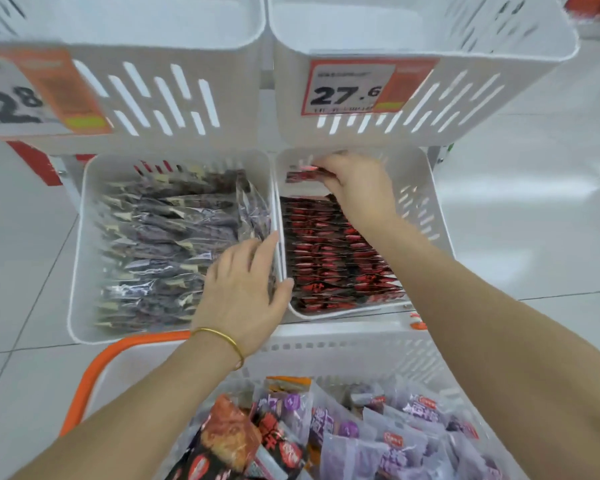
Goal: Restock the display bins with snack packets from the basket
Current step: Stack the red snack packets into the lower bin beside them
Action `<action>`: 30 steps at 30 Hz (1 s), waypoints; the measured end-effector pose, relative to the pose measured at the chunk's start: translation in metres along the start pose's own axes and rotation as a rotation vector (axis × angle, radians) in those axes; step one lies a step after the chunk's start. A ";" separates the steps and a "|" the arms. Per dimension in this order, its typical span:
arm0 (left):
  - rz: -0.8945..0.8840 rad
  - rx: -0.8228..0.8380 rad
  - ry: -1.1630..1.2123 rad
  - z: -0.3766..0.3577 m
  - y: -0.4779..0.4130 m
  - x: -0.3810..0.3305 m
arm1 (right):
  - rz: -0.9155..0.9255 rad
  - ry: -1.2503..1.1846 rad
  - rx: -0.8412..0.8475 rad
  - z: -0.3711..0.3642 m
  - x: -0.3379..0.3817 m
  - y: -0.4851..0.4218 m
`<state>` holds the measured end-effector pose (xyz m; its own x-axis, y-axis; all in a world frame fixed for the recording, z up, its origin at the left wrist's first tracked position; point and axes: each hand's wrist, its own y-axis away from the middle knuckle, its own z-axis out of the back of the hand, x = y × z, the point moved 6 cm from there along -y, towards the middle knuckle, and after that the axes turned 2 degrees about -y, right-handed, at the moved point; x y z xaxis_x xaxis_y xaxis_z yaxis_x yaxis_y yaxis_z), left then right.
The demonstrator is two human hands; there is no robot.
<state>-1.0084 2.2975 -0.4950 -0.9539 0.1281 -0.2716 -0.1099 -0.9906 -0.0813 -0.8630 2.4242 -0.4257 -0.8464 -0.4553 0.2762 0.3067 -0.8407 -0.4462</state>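
Two white display bins sit side by side below me. The left bin (84,244) holds rows of purple packets (160,244). The right bin (426,188) holds upright red and black packets (329,258). My right hand (357,188) reaches to the back of the right bin and grips a small stack of red packets (302,174). My left hand (243,289) lies with straight fingers over the wall between the two bins, touching the packets there. The basket (94,368), white with an orange rim, stands nearest to me, full of purple and red snack packets (361,438).
Two more white bins stand on the tier above, the upper left bin (153,32) and the upper right bin (430,29), each with an orange price tag (357,86) on its front. Pale tiled floor (534,202) lies on both sides of the rack.
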 end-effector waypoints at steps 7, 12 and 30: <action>0.007 0.066 -0.018 -0.006 -0.002 0.000 | -0.006 -0.011 0.435 -0.063 -0.020 -0.030; 0.004 0.080 -0.009 -0.009 -0.003 0.001 | -0.080 0.050 0.549 -0.087 -0.031 -0.026; 0.083 -0.060 -0.186 0.025 0.012 -0.008 | -0.356 -0.567 0.140 0.024 0.071 0.230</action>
<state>-1.0088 2.2836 -0.4702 -0.9948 0.0293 -0.0981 -0.0170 -0.9921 -0.1239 -0.8419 2.1912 -0.4879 -0.5592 -0.1951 0.8058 0.1380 -0.9803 -0.1416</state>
